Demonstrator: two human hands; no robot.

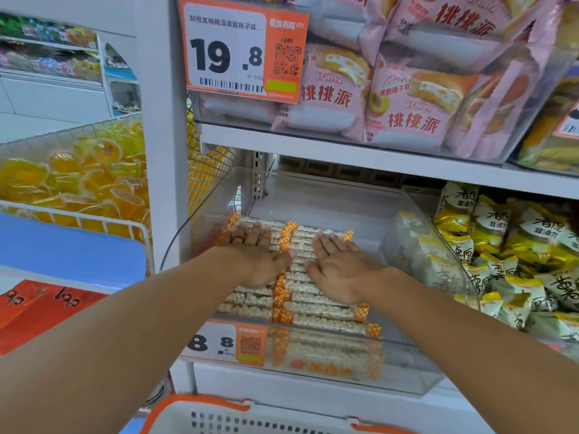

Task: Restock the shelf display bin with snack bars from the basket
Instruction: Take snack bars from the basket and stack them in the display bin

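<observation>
Both bare forearms reach forward, near parallel. The left hand (pixel 255 256) and the right hand (pixel 340 270) lie palm-down, fingers straight, side by side, thumbs inward.

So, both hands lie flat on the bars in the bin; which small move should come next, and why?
Probably lift the right hand back toward the basket for more: the snack bars lie in rows and the clear bin has room behind.

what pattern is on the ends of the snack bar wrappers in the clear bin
An orange-and-white check on the ends of the snack bars; the head view shows it best.
</observation>
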